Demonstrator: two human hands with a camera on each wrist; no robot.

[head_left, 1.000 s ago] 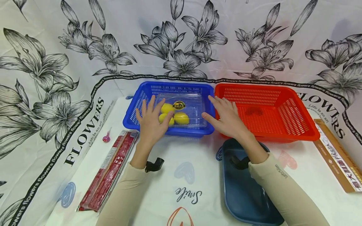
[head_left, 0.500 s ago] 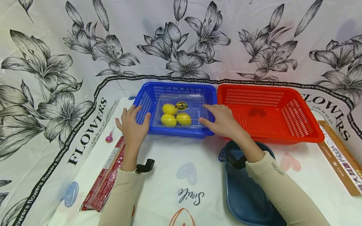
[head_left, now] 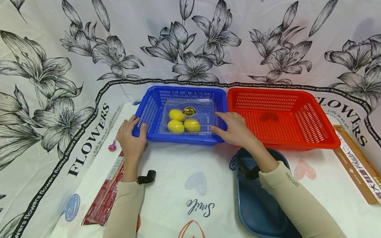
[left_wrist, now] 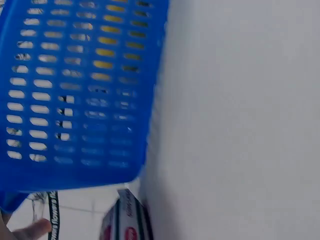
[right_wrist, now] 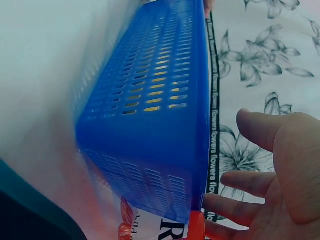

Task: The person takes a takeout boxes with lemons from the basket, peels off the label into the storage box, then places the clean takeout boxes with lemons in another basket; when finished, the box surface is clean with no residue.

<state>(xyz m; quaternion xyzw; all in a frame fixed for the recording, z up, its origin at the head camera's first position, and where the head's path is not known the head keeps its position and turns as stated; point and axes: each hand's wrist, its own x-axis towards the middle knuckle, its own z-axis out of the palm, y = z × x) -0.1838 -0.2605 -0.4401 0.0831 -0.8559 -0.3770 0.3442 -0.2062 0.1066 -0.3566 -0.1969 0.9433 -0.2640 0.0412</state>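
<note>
A blue perforated basket [head_left: 184,138] stands on the table. In it lies a clear plastic box [head_left: 205,122] with a black-and-gold label and 3 yellow fruits that look like lemons [head_left: 191,125]. My left hand [head_left: 131,137] is at the basket's left rim, thumb apart from the fingers; whether it touches is unclear. Only a little of it shows in the left wrist view. My right hand [head_left: 235,129] is over the basket's right front corner, its thumb above the box's right edge. In the right wrist view the fingers [right_wrist: 245,185] are spread beside the rim, pinching nothing.
A red basket [head_left: 297,142] stands against the blue one on the right. Below it is a dark blue tray [head_left: 259,205], partly under my right arm. Red packets [head_left: 104,201] and a pink lollipop [head_left: 112,146] lie left; a brown pasta box [head_left: 357,165] lies far right.
My left hand has moved left and down, from over the box to the basket's left rim. My right hand has lowered slightly and stays at the right corner.
</note>
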